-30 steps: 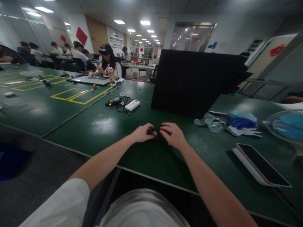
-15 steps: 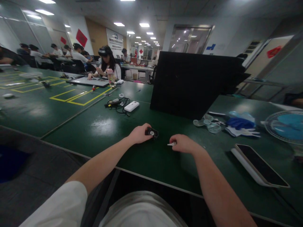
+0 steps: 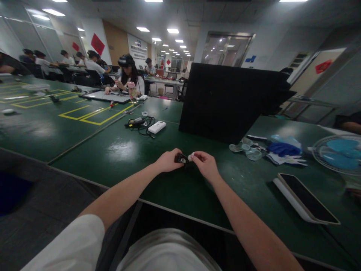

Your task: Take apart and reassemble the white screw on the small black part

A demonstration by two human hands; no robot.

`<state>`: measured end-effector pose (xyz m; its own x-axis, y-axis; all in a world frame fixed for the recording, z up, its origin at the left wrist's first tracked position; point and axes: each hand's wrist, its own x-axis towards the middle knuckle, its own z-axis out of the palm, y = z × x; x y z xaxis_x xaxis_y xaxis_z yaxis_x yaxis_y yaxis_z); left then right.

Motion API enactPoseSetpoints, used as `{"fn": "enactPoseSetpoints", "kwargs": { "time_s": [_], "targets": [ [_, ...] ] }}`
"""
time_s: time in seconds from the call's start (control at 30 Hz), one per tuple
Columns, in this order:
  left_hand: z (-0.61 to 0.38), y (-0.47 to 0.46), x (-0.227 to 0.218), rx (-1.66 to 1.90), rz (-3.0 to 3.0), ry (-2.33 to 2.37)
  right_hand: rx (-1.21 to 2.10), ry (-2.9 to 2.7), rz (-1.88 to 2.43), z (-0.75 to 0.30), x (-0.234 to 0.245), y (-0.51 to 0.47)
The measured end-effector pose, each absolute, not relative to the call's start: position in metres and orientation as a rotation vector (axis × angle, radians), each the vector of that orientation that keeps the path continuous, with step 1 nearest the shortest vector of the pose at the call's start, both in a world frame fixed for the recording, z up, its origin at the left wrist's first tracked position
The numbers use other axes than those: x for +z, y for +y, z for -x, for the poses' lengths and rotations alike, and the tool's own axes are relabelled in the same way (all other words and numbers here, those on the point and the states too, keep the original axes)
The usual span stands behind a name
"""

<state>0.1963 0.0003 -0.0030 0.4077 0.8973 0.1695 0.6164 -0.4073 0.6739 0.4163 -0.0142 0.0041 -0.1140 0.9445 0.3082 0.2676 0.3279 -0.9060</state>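
Note:
Over the green table (image 3: 169, 188), my left hand (image 3: 168, 160) is closed around a small black device (image 3: 182, 159) with a pale round part on its face. Its exact kind is too small to make out. My right hand (image 3: 206, 164) pinches a small white piece (image 3: 190, 157) between thumb and fingertips. The white piece is right at the device's right side; whether the two touch, I cannot tell.
A large black panel (image 3: 222, 101) stands beyond my hands. A white power bank (image 3: 157, 127) lies beside tangled black cables (image 3: 141, 122). On the right are clear plastic cups (image 3: 251, 150), blue and white gloves (image 3: 284, 148), a phone (image 3: 310, 197) and a round basket (image 3: 338, 150). A person (image 3: 131, 77) sits across.
My right hand has moved left and a little away from me, bringing the white piece up to the black device. The left hand stays nearly where it was, still holding the device.

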Motion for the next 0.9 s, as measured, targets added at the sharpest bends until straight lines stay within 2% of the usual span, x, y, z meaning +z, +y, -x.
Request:
{"fn": "enactPoseSetpoints", "kwargs": {
  "time_s": [0.27,0.7,0.9],
  "targets": [
    [-0.198,0.001,-0.005,0.736,-2.137,1.273,0.53,-1.808,1.225,-0.416,0.007,-0.022],
    [-0.199,-0.005,0.002,0.689,-2.132,1.343,0.467,-2.025,1.325,-0.419,0.022,-0.032],
    [-0.2,-0.008,0.004,0.665,-2.121,1.248,0.536,-2.115,1.328,-0.414,0.022,-0.034]
  ]
}}
